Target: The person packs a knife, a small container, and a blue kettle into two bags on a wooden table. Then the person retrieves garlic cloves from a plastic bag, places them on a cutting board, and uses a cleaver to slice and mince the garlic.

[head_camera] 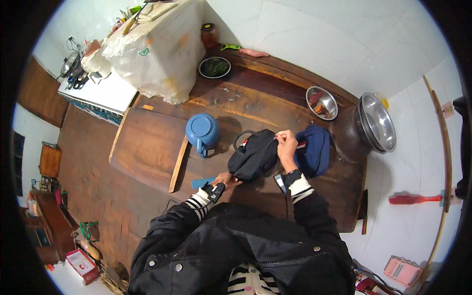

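A black fabric bag point(254, 155) with a looped handle lies on the dark wooden table in front of me. My right hand point(286, 142) pinches its upper right edge, thumb and fingertips together. At the bag's lower left, my left hand point(225, 180) holds its edge, some fingers hidden beneath it. Just right of my right hand is a navy blue fabric bag point(315, 151). To the left of the black bag is a blue lidded jug point(202, 131) with a handle. Beside my left hand lies a flat blue object point(202, 183), partly hidden, its kind unclear.
A round wooden board point(147, 140) lies at left. Behind are a bowl of greens point(214, 68), a green peeler point(229, 47) and a steel bowl with reddish pieces point(322, 103). Steel basins point(383, 121) rest on a brown pot point(343, 132) at right. A plastic-covered box point(158, 55) stands back left.
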The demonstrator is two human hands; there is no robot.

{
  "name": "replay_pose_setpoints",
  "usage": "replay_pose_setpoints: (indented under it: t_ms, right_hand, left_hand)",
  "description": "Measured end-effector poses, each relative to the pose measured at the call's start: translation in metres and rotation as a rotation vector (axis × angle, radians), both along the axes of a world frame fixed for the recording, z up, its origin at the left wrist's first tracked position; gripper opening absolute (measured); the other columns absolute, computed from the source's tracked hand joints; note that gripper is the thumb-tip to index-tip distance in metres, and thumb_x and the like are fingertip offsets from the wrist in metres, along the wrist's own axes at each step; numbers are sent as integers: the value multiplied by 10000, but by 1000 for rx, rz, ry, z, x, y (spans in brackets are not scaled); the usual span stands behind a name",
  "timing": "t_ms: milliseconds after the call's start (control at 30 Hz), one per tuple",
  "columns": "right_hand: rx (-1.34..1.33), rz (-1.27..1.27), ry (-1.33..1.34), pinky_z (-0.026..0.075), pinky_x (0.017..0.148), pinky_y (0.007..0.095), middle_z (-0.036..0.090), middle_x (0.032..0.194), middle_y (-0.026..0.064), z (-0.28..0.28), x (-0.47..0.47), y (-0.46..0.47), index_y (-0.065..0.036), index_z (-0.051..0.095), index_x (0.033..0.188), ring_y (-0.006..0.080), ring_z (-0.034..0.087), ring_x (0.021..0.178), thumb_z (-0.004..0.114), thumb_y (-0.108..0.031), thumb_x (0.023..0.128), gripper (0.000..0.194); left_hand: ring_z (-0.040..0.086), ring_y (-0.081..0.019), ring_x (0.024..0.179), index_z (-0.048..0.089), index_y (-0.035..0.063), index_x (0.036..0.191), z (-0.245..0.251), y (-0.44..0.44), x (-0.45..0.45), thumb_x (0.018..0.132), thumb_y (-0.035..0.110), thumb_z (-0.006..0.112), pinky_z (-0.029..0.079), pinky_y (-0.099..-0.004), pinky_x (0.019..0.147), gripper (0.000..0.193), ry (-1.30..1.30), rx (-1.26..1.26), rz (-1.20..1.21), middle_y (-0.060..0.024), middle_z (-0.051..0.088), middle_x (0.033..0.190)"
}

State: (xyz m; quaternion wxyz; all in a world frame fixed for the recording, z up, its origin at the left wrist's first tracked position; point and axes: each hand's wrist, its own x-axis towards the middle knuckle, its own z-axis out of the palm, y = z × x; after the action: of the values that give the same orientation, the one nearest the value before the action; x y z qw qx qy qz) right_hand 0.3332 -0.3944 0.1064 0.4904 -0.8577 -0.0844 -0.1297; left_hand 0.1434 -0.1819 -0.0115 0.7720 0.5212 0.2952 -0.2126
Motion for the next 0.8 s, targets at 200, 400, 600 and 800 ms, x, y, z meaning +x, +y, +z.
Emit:
replay_pose_setpoints:
  t_ms: [200,400,600,800]
  right_hand:
    - [223,15,352,512,725,291,704,801,78,-67,42,-26,4,635,857,131,639,748,714,-126,868,152]
    - [322,243,332,485,737,245,649,813,36,-11,-21,-35,-21,567,881,92,594,762,661,-76,924,117]
    - [112,189,148,509,665,301,662,763,92,53,-83,-21,0,582,827,153,628,692,718,-29,833,138]
    - [148,146,188,507,657,309,671,760,89,46,-84,-27,0,580,822,153,632,681,707,-1,834,127]
  left_hand:
    - [573,-308,699,496,-6,951,-4,-7,2,923,158,625,563,-489,763,211,375,-82,294,-130,554,775]
    - [610,-375,701,510,54,910,112,-26,15,874,281,712,488,-455,625,306,-578,1133,141,-131,586,746]
    - [607,-314,786,543,39,928,192,-64,65,772,355,755,495,-411,655,412,-1079,1429,-444,-130,562,849]
    - [576,-238,740,581,41,870,185,-71,59,787,103,576,501,-348,625,104,-1250,1533,-724,-77,543,792]
